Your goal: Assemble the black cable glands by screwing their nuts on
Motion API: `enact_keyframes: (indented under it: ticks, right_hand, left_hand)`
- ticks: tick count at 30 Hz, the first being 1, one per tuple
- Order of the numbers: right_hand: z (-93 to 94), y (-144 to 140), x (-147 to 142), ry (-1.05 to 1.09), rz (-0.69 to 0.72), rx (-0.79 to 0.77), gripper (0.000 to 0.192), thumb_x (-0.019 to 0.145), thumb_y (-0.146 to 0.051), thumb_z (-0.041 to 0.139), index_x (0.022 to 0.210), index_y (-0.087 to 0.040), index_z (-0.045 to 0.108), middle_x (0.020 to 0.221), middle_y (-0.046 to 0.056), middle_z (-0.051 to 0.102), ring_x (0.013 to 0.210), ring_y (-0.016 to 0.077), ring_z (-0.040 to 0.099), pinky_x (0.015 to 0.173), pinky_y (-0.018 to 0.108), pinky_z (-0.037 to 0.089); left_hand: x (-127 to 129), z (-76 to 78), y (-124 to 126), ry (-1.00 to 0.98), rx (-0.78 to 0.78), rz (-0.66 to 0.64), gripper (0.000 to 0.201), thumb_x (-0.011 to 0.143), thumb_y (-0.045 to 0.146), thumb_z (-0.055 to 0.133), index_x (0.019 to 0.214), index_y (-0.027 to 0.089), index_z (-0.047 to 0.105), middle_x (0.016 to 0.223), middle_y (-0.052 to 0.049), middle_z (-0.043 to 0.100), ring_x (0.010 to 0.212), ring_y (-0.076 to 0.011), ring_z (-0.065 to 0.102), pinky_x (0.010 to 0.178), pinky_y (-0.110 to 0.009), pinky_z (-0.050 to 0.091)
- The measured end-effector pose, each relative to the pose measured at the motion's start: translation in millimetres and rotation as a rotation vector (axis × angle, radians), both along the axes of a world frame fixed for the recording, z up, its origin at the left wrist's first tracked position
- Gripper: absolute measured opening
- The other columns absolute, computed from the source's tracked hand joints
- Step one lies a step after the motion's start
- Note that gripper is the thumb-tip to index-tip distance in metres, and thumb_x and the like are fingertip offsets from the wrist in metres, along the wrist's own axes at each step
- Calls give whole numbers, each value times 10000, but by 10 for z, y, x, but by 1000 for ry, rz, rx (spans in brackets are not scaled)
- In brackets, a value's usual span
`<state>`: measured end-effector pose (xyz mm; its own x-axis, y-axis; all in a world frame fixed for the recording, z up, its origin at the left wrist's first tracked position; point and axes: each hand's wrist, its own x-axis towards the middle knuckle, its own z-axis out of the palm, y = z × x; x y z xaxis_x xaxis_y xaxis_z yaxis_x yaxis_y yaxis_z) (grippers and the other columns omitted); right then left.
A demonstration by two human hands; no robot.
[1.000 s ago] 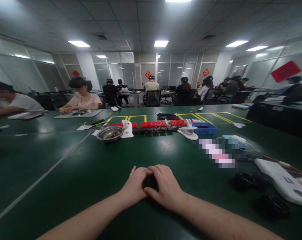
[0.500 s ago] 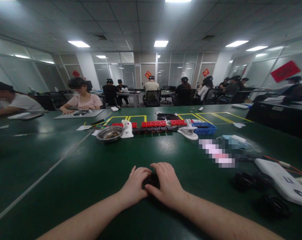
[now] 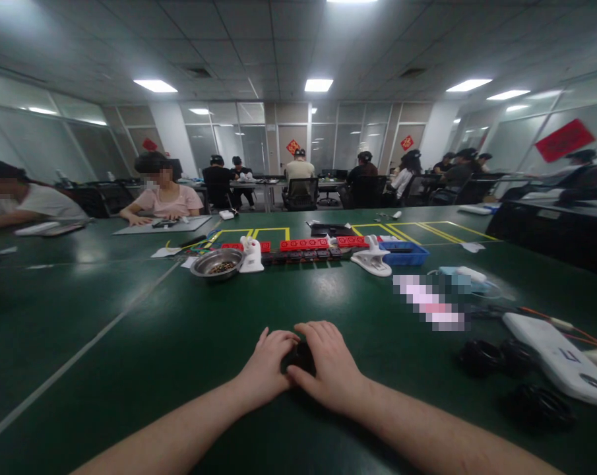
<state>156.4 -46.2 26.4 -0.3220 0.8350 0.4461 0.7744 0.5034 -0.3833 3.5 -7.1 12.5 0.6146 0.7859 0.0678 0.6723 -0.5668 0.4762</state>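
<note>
My left hand (image 3: 270, 363) and my right hand (image 3: 330, 363) meet over the green tabletop (image 3: 179, 356), curled round a small black object (image 3: 301, 358) from either side. Only its dark middle shows between my fingers and thumbs, so its kind cannot be made out. The fingertips of both hands nearly touch at the far side of it. Off to the right lie several black ring-shaped parts (image 3: 539, 407), dark and ridged, apart from my hands.
Ahead stand a metal bowl of small brass-coloured parts (image 3: 219, 265), two white clip stands (image 3: 373, 258), a row of red blocks (image 3: 303, 245) and a blue tray (image 3: 404, 254). A white device with cables (image 3: 560, 359) lies at right. A person in pink (image 3: 164, 198) sits across, left.
My hands stay almost in place round the black object, with only a slight shift of the right fingers. Across the table, the seated person's grey mat has moved a little to the right.
</note>
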Motion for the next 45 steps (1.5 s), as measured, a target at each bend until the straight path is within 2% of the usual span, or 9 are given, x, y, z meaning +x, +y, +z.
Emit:
enact_keyframes:
  ticks: [5, 12, 17, 21, 27, 31, 37, 40, 45]
  right_hand:
    - [-9, 15, -5, -41, -18, -57, 331, 682, -257, 560, 987, -171, 467, 912, 61, 547, 841, 212, 480, 788, 380, 352]
    - [37, -32, -6, -4, 84, -14, 495, 636, -204, 531, 1112, -172, 400, 1103, 73, 482, 1027, 225, 404, 973, 426, 180]
    - [12, -9, 0, 29, 3, -10, 440, 655, -302, 596, 1041, -157, 444, 1014, 83, 508, 941, 231, 432, 863, 398, 314]
    - [22, -3, 8, 18, 4, -8, 311, 675, -236, 568, 962, -162, 474, 899, 57, 535, 832, 200, 455, 793, 368, 353]
    - [61, -33, 5, 31, 154, 12, 447, 620, -121, 489, 1060, -173, 428, 984, 49, 532, 946, 196, 441, 970, 415, 204]
    - [35, -21, 3, 41, 61, 29, 461, 648, -231, 557, 1082, -163, 419, 1064, 80, 498, 999, 229, 419, 941, 427, 245]
    - [-14, 18, 3, 2, -45, -10, 342, 674, -287, 587, 973, -165, 475, 884, 60, 550, 824, 214, 471, 780, 384, 358]
    - [2, 5, 1, -10, 12, -23, 290, 683, -192, 534, 967, -178, 476, 894, 40, 557, 840, 192, 472, 856, 389, 315]
    - [19, -13, 4, 7, 49, -16, 434, 644, -188, 537, 1064, -176, 428, 1026, 49, 526, 975, 203, 441, 977, 419, 188]
  left_hand:
    - [14, 58, -22, -4, -23, 2, 407, 608, 219, 551, 1013, 245, 530, 1111, -44, 523, 1086, -233, 425, 1010, -509, 90]
    - [2, -4, 3, -10, 4, 4, 438, 583, 156, 530, 1013, 236, 530, 1132, -45, 515, 1112, -229, 400, 1015, -503, 80]
    - [-8, -20, 14, -6, 2, -17, 408, 585, 188, 553, 990, 232, 537, 1097, -42, 525, 1084, -229, 420, 1005, -512, 102]
    - [-3, -6, 1, -24, 2, -12, 381, 609, 247, 571, 988, 235, 536, 1097, -40, 524, 1081, -233, 420, 1005, -515, 93]
    - [3, -27, 5, -10, 20, 6, 369, 604, 204, 555, 972, 229, 546, 1100, -39, 527, 1081, -232, 422, 1009, -506, 98]
    - [-5, -30, 9, -4, 18, -2, 404, 597, 177, 546, 998, 227, 532, 1119, -39, 515, 1091, -232, 419, 1007, -518, 91]
    - [-4, 8, 0, -22, -5, -9, 399, 614, 276, 585, 1009, 245, 531, 1099, -37, 522, 1078, -232, 428, 1008, -515, 101]
    - [1, -4, 1, -31, 7, 3, 442, 612, 237, 568, 1050, 243, 508, 1105, -38, 520, 1082, -227, 425, 1009, -510, 93]
    - [5, -6, -3, -28, 3, 2, 410, 593, 171, 528, 999, 230, 532, 1101, -43, 523, 1081, -223, 426, 1012, -506, 79]
